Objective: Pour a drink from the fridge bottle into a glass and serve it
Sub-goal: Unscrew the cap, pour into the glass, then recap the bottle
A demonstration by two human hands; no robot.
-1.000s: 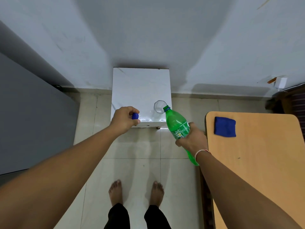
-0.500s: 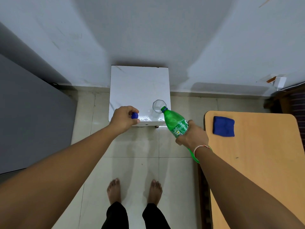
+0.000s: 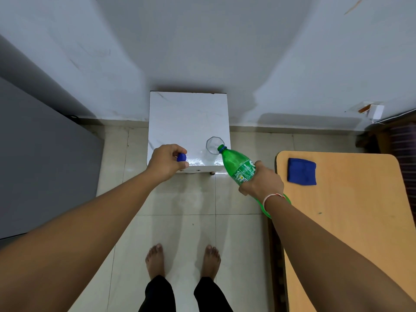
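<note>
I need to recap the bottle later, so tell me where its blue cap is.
The blue cap is pinched in the left hand, over the white table's near edge, left of the glass.

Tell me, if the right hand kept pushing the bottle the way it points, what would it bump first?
Probably the glass. The right hand tilts the open bottle with its mouth right at the glass rim. From above I cannot tell whether they already touch.

A bare white surface (image 3: pixel 180 118) fills the centre; only a glass (image 3: pixel 213 145) and tilted bottle (image 3: pixel 238 167) block its lower right corner.
</note>
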